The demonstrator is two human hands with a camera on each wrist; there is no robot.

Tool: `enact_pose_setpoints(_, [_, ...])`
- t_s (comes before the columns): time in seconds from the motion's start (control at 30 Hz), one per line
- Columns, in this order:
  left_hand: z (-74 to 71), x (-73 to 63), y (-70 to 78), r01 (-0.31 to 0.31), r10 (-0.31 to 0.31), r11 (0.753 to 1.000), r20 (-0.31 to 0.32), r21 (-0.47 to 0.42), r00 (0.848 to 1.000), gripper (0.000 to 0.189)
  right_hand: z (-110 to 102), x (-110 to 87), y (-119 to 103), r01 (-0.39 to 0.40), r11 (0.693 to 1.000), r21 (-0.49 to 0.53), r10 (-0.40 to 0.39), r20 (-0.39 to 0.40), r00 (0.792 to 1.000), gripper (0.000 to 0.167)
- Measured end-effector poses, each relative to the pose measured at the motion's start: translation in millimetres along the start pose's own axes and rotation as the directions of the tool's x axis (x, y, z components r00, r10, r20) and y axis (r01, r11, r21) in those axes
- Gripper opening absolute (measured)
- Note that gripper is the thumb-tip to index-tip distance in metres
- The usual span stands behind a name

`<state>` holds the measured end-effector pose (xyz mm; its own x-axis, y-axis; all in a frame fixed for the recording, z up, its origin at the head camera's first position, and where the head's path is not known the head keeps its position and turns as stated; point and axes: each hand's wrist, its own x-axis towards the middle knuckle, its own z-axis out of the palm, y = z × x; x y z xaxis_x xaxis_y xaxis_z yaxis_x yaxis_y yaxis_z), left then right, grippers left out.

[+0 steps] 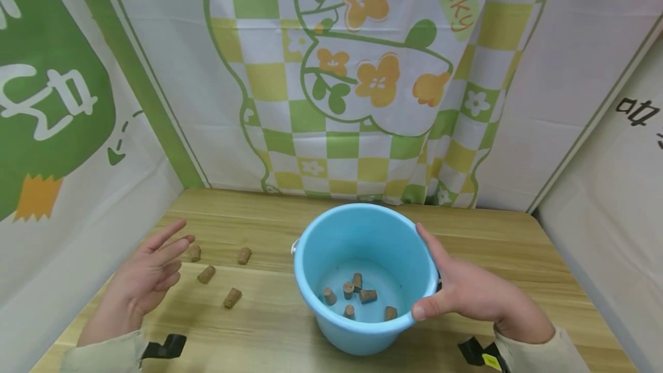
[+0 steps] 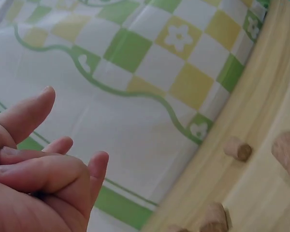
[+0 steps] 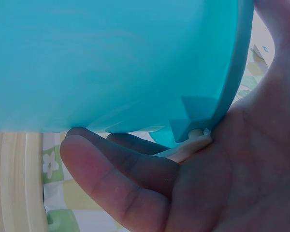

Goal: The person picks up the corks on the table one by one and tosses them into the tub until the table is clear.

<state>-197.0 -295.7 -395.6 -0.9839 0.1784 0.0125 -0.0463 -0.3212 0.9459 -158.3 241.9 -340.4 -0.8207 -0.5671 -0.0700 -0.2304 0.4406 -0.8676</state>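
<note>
A light blue bucket (image 1: pixel 357 339) stands upright on the table, several corks (image 1: pixel 368 296) scattered on its bottom. My right hand (image 1: pixel 468 289) grips the bucket's right rim, thumb at the near side. From the right wrist, the fingers (image 3: pixel 111 183) lie along the outside of the blue wall, beside the white handle end (image 3: pixel 191 147). Over the table's left side hovers my left hand (image 1: pixel 142 281), holding nothing, with some fingers extended and others bent. Several loose corks lie just right of it, the nearest to me being a brown cork (image 1: pixel 232 297).
The wood-grain table (image 1: pixel 259 338) ends at a printed checked curtain (image 1: pixel 342 148) behind the bucket. White fabric walls rise at the left and at the right (image 1: pixel 611 200). A dark strap (image 1: pixel 166 347) sits by the left cuff, another by the right.
</note>
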Motion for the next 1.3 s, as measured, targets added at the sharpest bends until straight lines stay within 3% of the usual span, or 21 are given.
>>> enact_pose_setpoints(0.1, [-11.7,-2.0,-7.7,0.081,-0.081,0.997,-0.063,0.006,0.995,0.044,0.0,0.0,0.3,0.000,1.000,-0.006,0.000,-0.003,1.000,0.132])
enact_pose_setpoints(0.2, [-18.7,-1.7,-15.6,0.176,-0.171,0.984,-0.127,0.035,0.977,0.033,-0.4,-0.3,1.0,0.006,1.000,0.006,-0.006,0.001,1.000,0.132])
enact_pose_setpoints(0.27, [-20.8,-0.6,-20.5,0.236,-0.217,0.967,-0.172,0.100,0.961,0.043,-0.5,-0.5,1.4,0.011,1.000,0.021,-0.011,0.005,1.000,0.131])
enact_pose_setpoints(0.37, [-24.4,0.7,-27.0,0.321,-0.267,0.920,-0.240,0.226,0.933,0.068,-0.5,-0.4,2.0,0.012,0.999,0.039,-0.012,0.008,1.000,0.131])
enact_pose_setpoints(0.47, [-28.8,2.4,-32.9,0.360,-0.281,0.876,-0.265,0.320,0.922,0.083,-0.4,-0.4,2.3,0.010,0.999,0.039,-0.010,0.006,1.000,0.131])
enact_pose_setpoints(0.67, [-33.6,4.5,-43.5,0.412,-0.309,0.808,-0.293,0.421,0.905,0.076,-0.2,-0.1,1.8,0.001,1.000,0.021,-0.001,0.004,1.000,0.131])
enact_pose_setpoints(0.87, [-26.6,8.0,-48.8,0.430,-0.288,0.751,-0.336,0.502,0.897,0.078,0.0,0.6,0.0,0.005,1.000,0.006,-0.005,0.001,1.000,0.131])
enact_pose_setpoints(0.93, [-24.3,11.4,-49.8,0.450,-0.295,0.730,-0.356,0.514,0.887,0.081,-0.1,0.8,-0.5,0.008,1.000,0.003,-0.008,0.000,1.000,0.131])
enact_pose_setpoints(1.03, [-22.0,15.5,-50.8,0.452,-0.287,0.707,-0.364,0.545,0.886,0.081,0.1,1.0,-1.1,0.009,1.000,0.006,-0.009,0.000,1.000,0.131])
enact_pose_setpoints(1.3, [-20.2,18.6,-52.1,0.424,-0.267,0.688,-0.337,0.589,0.903,0.071,0.6,0.0,-1.4,0.014,1.000,-0.012,-0.014,-0.008,1.000,0.132])
